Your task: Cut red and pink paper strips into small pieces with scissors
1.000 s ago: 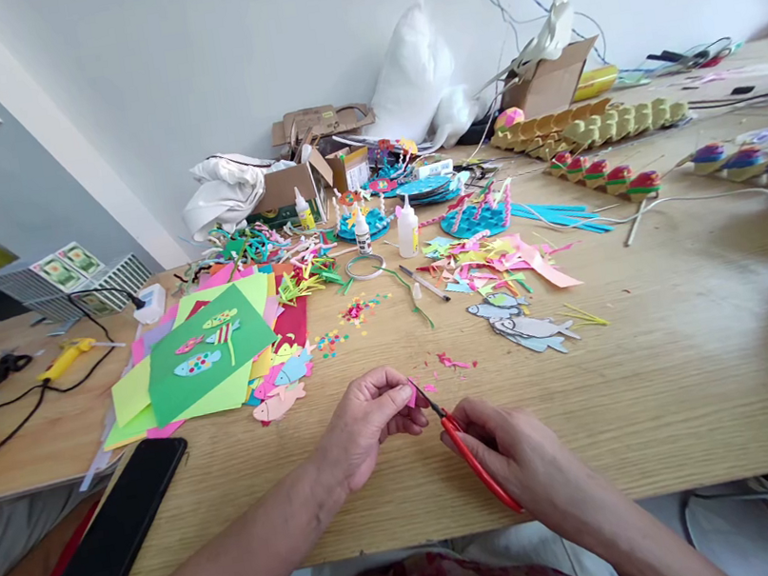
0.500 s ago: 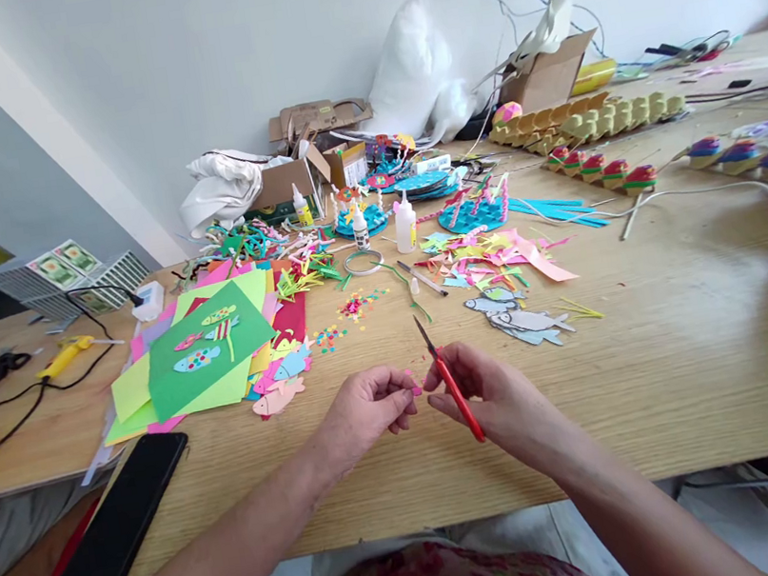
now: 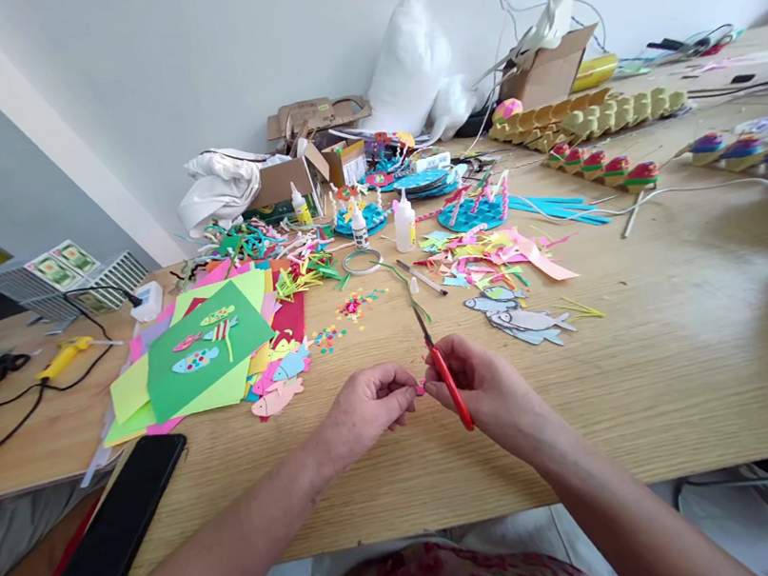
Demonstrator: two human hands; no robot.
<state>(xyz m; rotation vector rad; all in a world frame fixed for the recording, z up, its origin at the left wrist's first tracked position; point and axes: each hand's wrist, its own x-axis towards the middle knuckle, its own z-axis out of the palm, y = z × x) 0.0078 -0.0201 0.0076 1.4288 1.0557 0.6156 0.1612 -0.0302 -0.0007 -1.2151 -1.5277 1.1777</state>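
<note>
Between my two hands is a tiny pink paper piece [image 3: 420,388]. My left hand [image 3: 379,399] pinches it at the fingertips. Red-handled scissors [image 3: 450,384] rest in my right hand [image 3: 489,388], blades pointing away from me and looking closed. The thumb and fingertip of that hand touch the pink piece too. Ahead of my hands lie small paper dots [image 3: 354,306] and a pen [image 3: 422,277]. Pink and blue paper fish [image 3: 277,398] lie left of my left hand, and grey-blue paper fish [image 3: 522,318] sit beyond my right hand.
Coloured sheets [image 3: 208,343] with decorated fish are stacked at left, near a black phone [image 3: 113,531] at the table edge. Glue bottles [image 3: 404,224] and paper scraps [image 3: 495,255] stand and lie mid-table. A yellow glue gun [image 3: 66,357] and egg cartons [image 3: 624,112] are farther out.
My right hand has shifted slightly left and its fingertips now meet the pink paper piece. The scissors moved left with it and turned a little more upright.
</note>
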